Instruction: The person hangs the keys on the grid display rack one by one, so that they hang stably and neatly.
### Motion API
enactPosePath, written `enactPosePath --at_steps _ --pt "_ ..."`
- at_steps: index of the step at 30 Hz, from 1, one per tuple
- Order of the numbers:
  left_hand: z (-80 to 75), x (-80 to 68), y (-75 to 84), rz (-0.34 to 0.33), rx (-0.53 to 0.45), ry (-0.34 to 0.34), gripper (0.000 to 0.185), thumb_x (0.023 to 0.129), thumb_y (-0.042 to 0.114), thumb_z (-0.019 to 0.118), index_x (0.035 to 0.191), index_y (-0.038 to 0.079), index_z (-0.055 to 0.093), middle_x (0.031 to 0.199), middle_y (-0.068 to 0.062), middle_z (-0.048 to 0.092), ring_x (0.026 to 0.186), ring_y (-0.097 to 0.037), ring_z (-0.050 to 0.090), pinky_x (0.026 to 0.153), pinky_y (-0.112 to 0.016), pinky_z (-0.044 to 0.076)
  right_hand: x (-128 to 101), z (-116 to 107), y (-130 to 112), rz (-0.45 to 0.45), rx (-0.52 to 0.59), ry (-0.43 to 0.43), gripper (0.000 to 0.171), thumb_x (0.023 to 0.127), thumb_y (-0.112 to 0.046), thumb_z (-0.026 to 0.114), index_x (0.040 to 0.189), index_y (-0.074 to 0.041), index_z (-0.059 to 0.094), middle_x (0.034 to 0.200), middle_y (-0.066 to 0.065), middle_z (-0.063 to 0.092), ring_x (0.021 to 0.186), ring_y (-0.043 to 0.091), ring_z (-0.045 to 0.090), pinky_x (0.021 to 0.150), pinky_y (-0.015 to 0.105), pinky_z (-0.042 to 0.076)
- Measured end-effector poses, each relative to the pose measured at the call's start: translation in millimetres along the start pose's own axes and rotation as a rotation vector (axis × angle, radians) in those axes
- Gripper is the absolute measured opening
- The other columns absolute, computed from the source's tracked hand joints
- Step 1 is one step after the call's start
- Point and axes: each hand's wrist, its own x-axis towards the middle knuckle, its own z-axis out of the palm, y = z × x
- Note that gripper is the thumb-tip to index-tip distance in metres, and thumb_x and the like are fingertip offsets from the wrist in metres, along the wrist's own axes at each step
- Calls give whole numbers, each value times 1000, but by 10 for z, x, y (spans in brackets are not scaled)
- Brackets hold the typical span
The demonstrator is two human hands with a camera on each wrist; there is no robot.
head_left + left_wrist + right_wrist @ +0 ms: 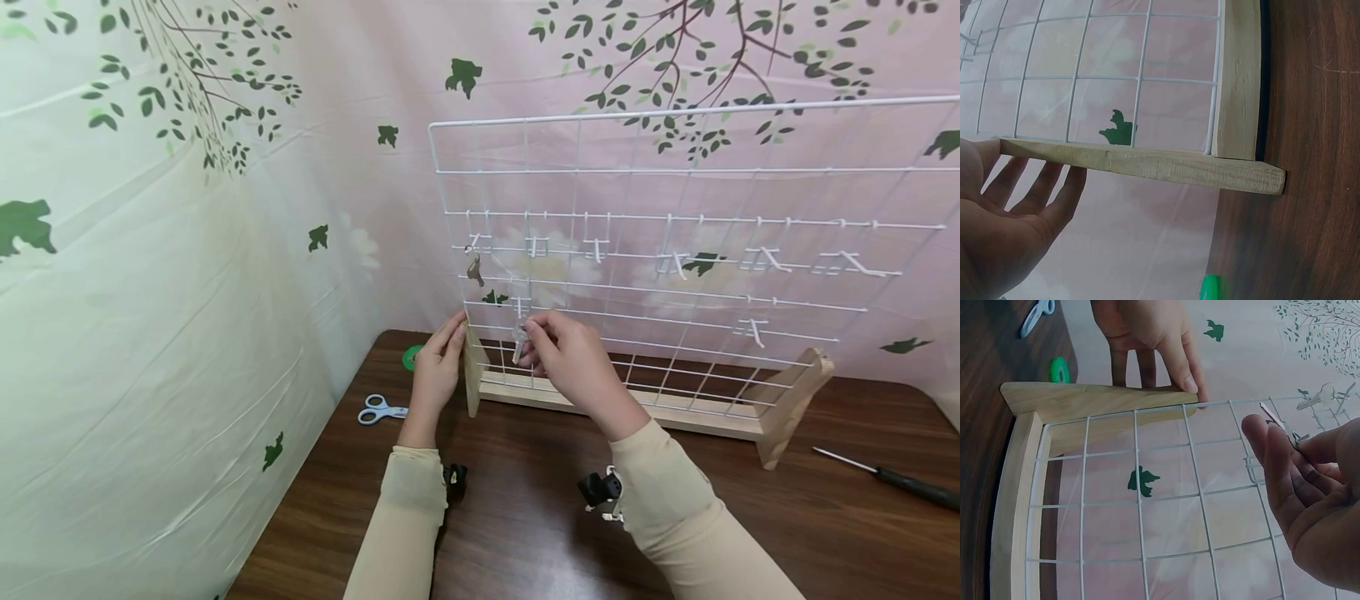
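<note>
My left hand (437, 367) grips the top end of the wooden side board (1147, 164) of a white wire grid rack (577, 172). Its thumb lies at the board's end, with the other fingers along the outer face. My right hand (577, 354) pinches a small, slim silver metal item (1272, 416) between thumb and fingers, in front of the grid's lower left. A white hook (519, 307) sits just above that item; whether they touch cannot be told. Higher up, a key (475, 271) hangs by a ring from the upper-left hook (477, 242).
Several white hooks line the grid's upper part, and another hook (753, 329) sits lower right. Light-blue scissors (381, 410) and a green round object (410, 357) lie left of the rack. On the right lies a screwdriver (892, 477). A leaf-patterned cloth (225, 333) hangs behind.
</note>
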Motion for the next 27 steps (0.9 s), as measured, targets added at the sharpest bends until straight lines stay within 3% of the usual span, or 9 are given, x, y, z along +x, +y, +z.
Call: enactPosePath --at_steps 15,23,27 --pt "7 4 -11 8 7 7 40 112 32 57 149 19 65 158 -7 61 149 -30 56 123 -52 48 45 69 159 25 70 22 21 112 -20 59 118 -3 69 105 21 81 88 33 81 66 24 65" --pt "2 3 -9 1 -5 -1 40 112 33 57 150 19 65 159 -6 60 150 -29 55 124 -51 48 -46 -20 208 49 32 39 28 112 -20 57 133 -5 69 112 18 82 84 20 80 71 28 67" --pt "1 8 -15 -5 -6 -6 41 113 34 56 150 20 64 159 -6 60 151 -29 54 124 -51 48 -207 -107 262 29 39 90 32 112 -21 58 139 -6 67 113 17 82 89 25 81 72 29 67"
